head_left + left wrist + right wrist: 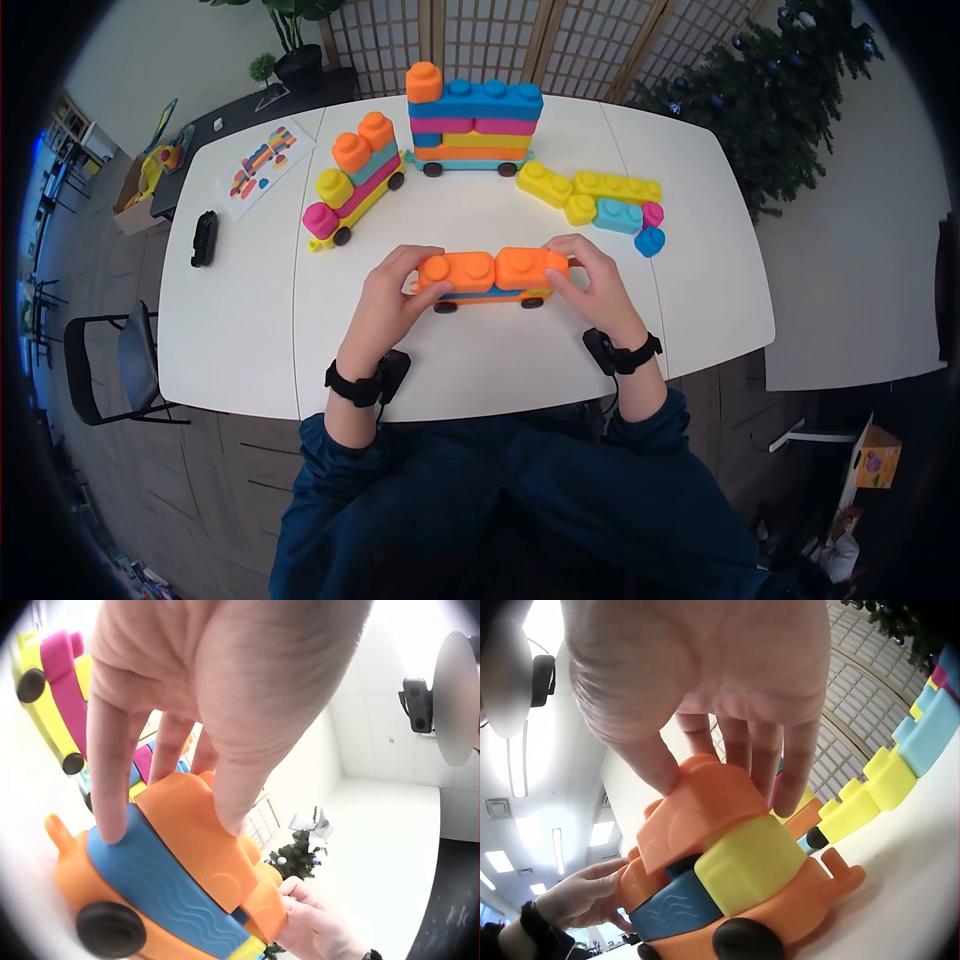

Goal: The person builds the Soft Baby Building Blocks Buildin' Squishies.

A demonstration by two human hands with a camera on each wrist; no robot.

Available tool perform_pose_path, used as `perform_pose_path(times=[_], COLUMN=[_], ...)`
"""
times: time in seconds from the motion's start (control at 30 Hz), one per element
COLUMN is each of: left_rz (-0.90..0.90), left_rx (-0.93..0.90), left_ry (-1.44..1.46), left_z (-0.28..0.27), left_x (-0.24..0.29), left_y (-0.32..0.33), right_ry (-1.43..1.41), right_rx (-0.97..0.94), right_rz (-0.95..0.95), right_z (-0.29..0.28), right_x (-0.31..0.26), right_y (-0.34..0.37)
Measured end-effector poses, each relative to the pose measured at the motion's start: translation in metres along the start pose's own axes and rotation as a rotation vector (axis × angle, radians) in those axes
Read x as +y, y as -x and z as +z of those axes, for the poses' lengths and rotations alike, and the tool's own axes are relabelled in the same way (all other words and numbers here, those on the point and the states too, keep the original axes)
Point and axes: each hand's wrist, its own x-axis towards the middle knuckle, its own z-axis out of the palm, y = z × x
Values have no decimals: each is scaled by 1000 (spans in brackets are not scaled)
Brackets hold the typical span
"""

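In front of the person stands a small wagon with an orange wheeled base (pixel 780 919). On the base are a wavy-patterned blue block (pixel 150 870) and a yellow block (pixel 750 862). My left hand (pixel 392 300) grips the left orange block (pixel 457 270), thumb on the near side and fingers at the far side, one fingertip against the blue block. With my right hand (pixel 600 285) I hold the right orange block (pixel 525 265) by its outer end. That block tilts over the yellow one, and a dark gap shows under its inner end in the right wrist view.
Behind stand a tall block wagon (pixel 475 125) and, to its left, a pink-and-yellow wagon (pixel 365 185). Loose yellow blocks (pixel 617 187), a light blue block (pixel 618 215) and a blue block (pixel 650 241) lie right. A picture sheet (pixel 263 165) and black case (pixel 204 238) lie left.
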Motion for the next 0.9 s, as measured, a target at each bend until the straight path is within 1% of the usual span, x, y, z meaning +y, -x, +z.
perform_pose_path(times=[0.07, 0.13, 0.23, 0.37, 0.43, 0.57, 0.63, 0.77, 0.83, 0.9], left_rz=[1, -5, 7, -1, 22, 19, -37, -57, -95, -75], left_rx=[1, -6, 7, 9, 21, 26, 27, 24, 16, 27], left_ry=[3, 2, -1, -2, 13, 10, 68, 78, 20, -26], left_z=[-1, -1, -2, -1, 0, 1, 0, 0, 0, 1], left_x=[0, 1, 0, 1, -1, 1, 7, 6, 10, 10], left_y=[0, 1, 2, 2, 3, 4, 4, 4, 5, 7], right_ry=[38, 141, 195, 189, 121, 106, 92, 63, 62, 47], right_rx=[-15, -41, -28, -2, 18, 28, 25, 41, 62, 55], right_rz=[-34, -97, -115, -134, -115, -85, -31, -5, 4, 14], right_z=[0, 0, 3, 8, 11, 12, 12, 15, 17, 17], right_x=[-2, -5, -8, 0, 5, 6, 5, 3, 4, 5], right_y=[-1, -3, -2, 1, 3, 5, 6, 8, 9, 9])
